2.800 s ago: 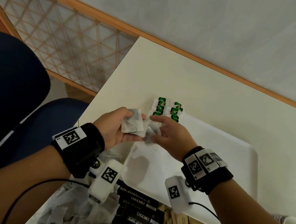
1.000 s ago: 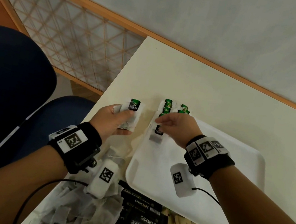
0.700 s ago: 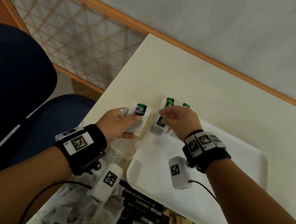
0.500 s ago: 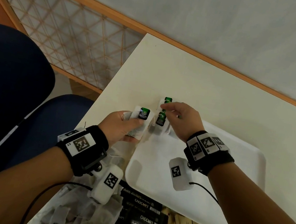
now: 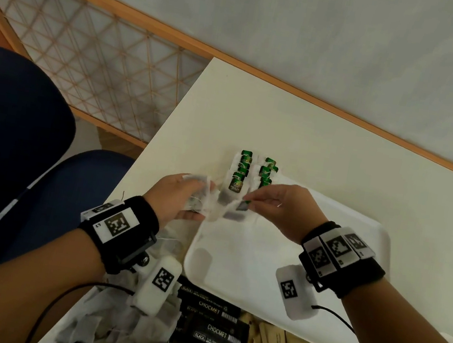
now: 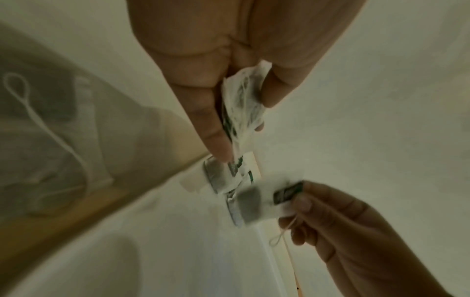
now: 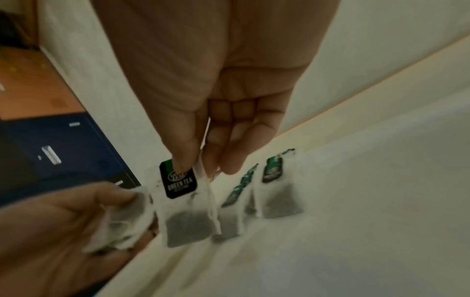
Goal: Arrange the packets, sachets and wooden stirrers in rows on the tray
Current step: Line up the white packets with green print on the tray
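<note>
A green-tagged tea bag is pinched by its top in the right hand above the near left corner of the white tray, beside two rows of tea bags already laid there. A small bunch of tea bags is gripped in the left hand, just off the tray's edge.

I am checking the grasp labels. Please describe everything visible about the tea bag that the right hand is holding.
The tea bag is a white, thin paper pouch with dark tea showing through its lower half. A black and green tag reading GREEN TEA lies on its upper part. The right hand pinches it at the top, so it hangs over the near left corner of the white tray, beside the left hand's bundle.
</note>
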Demonstrator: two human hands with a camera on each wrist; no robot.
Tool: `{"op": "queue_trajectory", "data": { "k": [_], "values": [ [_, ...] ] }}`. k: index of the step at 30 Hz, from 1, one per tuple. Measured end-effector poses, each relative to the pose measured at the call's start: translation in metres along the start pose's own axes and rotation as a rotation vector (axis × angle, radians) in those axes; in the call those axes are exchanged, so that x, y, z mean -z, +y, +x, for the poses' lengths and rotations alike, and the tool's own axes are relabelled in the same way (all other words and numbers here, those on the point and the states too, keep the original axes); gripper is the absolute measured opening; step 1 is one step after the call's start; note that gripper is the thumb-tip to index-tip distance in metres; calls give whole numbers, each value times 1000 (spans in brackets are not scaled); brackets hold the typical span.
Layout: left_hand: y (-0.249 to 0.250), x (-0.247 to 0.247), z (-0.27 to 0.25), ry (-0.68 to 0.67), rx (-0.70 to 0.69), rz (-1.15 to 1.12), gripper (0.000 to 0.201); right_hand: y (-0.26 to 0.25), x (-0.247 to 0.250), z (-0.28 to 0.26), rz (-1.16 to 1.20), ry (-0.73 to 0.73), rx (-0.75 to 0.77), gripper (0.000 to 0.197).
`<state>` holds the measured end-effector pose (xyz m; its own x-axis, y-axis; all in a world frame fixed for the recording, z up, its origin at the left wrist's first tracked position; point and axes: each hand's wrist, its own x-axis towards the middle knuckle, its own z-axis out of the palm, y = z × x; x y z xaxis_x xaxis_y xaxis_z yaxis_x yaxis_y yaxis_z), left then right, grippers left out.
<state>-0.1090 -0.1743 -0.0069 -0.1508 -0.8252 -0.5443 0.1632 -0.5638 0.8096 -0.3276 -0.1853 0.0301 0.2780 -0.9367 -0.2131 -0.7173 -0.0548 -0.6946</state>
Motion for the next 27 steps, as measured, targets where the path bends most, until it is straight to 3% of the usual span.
{"op": "queue_trajectory", "data": {
  "k": [7,12,20,23,27],
  "values": [
    [4,2,1,-21,20,-4,31,29,2,1,-76,71,-148,9],
    [1,-1,1,-67,-7,50,20,36,6,14,-138,94,-187,12],
    [1,-8,1,-115,38,125,34,40,5,24,-119,122,-214,14],
    [3,-11,0,-130,68,138,38,37,5,22,-102,158,-190,16],
    [3,-16,-1,-110,108,59,41,14,-3,12,-7,224,-4,18]
  ]
}}
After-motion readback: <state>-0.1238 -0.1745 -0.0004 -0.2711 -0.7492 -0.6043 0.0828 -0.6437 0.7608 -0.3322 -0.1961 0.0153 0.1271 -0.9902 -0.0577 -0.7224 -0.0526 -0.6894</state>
